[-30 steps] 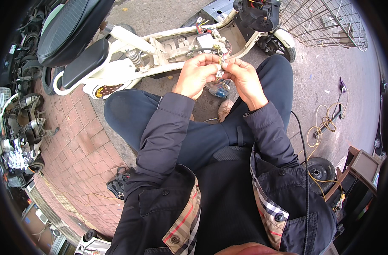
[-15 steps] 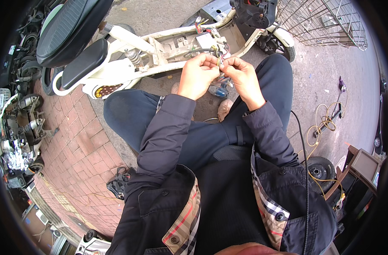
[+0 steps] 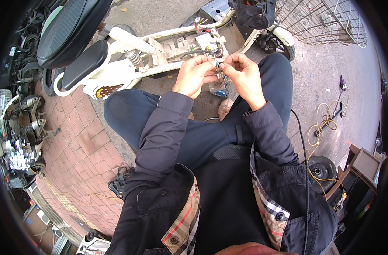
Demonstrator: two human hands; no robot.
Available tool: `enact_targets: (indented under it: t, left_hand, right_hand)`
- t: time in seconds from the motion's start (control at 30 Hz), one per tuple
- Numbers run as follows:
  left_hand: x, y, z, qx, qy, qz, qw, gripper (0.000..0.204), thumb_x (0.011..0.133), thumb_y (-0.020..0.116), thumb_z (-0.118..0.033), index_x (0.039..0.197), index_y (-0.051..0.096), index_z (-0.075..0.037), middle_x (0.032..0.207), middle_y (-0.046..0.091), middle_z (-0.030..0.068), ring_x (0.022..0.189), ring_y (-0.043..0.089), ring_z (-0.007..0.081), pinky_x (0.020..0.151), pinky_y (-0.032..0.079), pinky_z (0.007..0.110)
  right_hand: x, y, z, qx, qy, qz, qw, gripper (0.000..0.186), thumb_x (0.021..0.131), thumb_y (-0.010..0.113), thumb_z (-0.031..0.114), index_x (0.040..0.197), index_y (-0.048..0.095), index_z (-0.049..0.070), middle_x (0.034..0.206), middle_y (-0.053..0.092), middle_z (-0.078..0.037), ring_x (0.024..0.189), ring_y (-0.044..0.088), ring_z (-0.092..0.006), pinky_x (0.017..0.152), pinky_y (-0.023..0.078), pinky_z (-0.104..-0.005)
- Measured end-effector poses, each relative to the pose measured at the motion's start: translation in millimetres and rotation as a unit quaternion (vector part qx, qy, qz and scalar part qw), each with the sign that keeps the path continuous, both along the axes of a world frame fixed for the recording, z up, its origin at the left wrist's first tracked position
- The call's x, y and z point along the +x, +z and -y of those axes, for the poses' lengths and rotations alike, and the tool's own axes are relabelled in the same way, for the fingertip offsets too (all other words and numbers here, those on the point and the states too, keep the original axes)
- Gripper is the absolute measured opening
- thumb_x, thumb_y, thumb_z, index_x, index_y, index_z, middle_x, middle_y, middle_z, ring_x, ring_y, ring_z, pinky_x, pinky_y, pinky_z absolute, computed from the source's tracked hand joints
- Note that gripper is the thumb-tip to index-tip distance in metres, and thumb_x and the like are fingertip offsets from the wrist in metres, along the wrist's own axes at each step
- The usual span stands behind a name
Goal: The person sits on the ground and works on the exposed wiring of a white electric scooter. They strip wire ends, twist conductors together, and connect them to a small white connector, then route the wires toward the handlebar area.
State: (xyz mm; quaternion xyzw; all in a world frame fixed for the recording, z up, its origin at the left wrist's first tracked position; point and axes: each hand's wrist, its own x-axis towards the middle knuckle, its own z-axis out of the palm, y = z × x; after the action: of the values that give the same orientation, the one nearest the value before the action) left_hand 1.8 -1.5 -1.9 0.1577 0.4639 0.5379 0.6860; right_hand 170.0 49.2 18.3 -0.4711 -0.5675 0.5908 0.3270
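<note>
A white scooter frame [image 3: 166, 65] lies crosswise before me, with a silver box [image 3: 203, 40] and loose wires in its open deck. My left hand [image 3: 195, 75] pinches a bundle of thin wires [image 3: 217, 59] at the deck's near edge. My right hand [image 3: 244, 78] pinches the same bundle just beside it, thumb and index together. A small pale connector [image 3: 220, 75] hangs between my hands. Below them a blue object [image 3: 221, 92], too small to identify, is on the ground near my shoe [image 3: 225, 108].
At upper right are a wire basket [image 3: 317, 23] and the front wheel [image 3: 283, 51]. On the right lie yellow cables [image 3: 321, 127], a loose wheel [image 3: 319, 173] and a brown wooden item [image 3: 366, 168]. Scooter parts [image 3: 26, 127] crowd the far left; a black bag [image 3: 119, 182] lies beside me.
My fingers have shifted slightly along the wires. The left hand's lower fingers closed up half a second ago and now show a little apart again, with the connector visible below.
</note>
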Motion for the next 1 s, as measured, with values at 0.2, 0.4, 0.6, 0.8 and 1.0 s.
enact_targets:
  t: [0.2,0.4,0.6,0.8,1.0]
  left_hand:
    - [5,1,0,0.023,0.018,0.017,0.999,0.008,0.096,0.06,-0.006,0.1,0.063,0.0,0.094,0.067,0.0088,0.083,0.069,0.0183,0.077,0.061,0.035]
    - [9,0,0,0.028,0.02,-0.028,0.999,0.007,0.094,0.062,-0.004,0.099,0.063,0.001,0.093,0.067,0.008,0.085,0.069,0.0179,0.077,0.062,0.036]
    - [9,0,1,0.025,-0.002,-0.071,0.997,0.008,0.095,0.062,-0.006,0.101,0.063,-0.001,0.099,0.068,0.0091,0.089,0.07,0.0197,0.08,0.061,0.038]
    - [9,-2,0,0.004,0.009,-0.032,0.999,0.007,0.096,0.06,-0.007,0.101,0.062,-0.002,0.099,0.068,0.0091,0.089,0.069,0.0203,0.08,0.06,0.039]
    - [6,-3,0,0.003,0.002,0.013,1.0,0.006,0.097,0.06,-0.007,0.1,0.062,-0.003,0.099,0.068,0.0096,0.092,0.069,0.0212,0.082,0.059,0.04]
  right_hand:
    - [-1,12,8,0.084,0.03,0.095,0.992,0.019,0.082,0.075,0.01,0.093,0.07,-0.004,0.088,0.063,-0.007,0.071,0.062,-0.012,0.066,0.051,-0.0267]
    - [-1,12,6,0.114,0.034,0.167,0.979,0.017,0.081,0.07,0.011,0.09,0.071,-0.003,0.084,0.068,-0.011,0.07,0.064,-0.0169,0.068,0.053,-0.0307]
    - [4,6,-1,-0.06,0.032,0.06,0.996,0.017,0.083,0.067,0.009,0.094,0.07,-0.004,0.086,0.071,-0.009,0.073,0.063,-0.0113,0.069,0.05,-0.0264]
    - [11,1,-6,-0.145,0.015,-0.049,0.988,0.013,0.084,0.067,0.006,0.094,0.069,-0.003,0.082,0.069,-0.005,0.066,0.058,-0.008,0.062,0.047,-0.0228]
    - [15,-5,-11,-0.231,0.006,-0.142,0.962,0.006,0.086,0.067,0.003,0.089,0.068,-0.001,0.076,0.065,-0.003,0.06,0.057,-0.0092,0.059,0.047,-0.0241]
